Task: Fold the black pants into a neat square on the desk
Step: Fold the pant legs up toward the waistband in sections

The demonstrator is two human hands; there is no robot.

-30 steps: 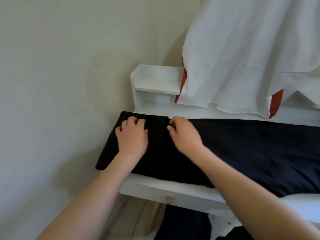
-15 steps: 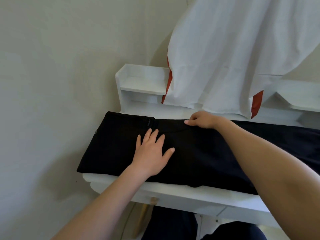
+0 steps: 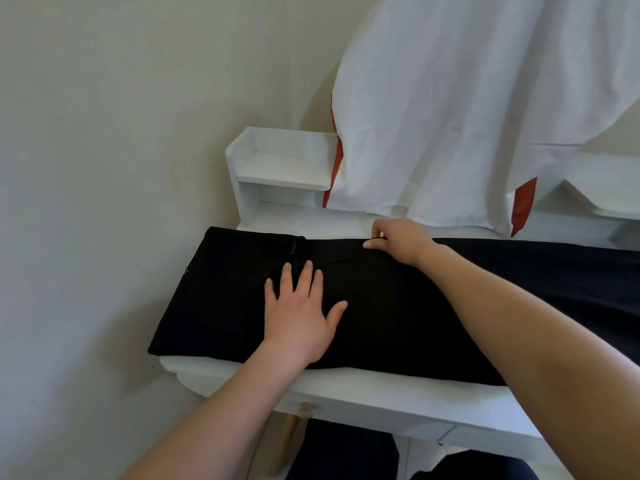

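Black fabric covers most of the white tabletop point(image 3: 346, 388): the black pants point(image 3: 433, 306) lie flat along it, their long axis running side to side, with the waistband end toward the wall on the left and the legs running off the right edge of the view. The waistband corner hangs slightly past the left end of the tabletop.

The left hand point(image 3: 299, 315) lies palm down on the pants near the waistband end, fully open, fingers spread and pointing toward the back of the tabletop, the thumb splayed out to the right. It grips nothing and only presses flat on the cloth.

The right hand point(image 3: 401, 239) is at the far edge of the pants, to the right of the left hand and well apart from it. Its fingers are curled closed, and the thumb and forefinger pinch the back edge of the fabric.

Behind the pants, at the back of the tabletop, stands a small white shelf unit point(image 3: 280, 168), and a white cloth with red-orange patches point(image 3: 467, 109) hangs down to just behind the right hand.
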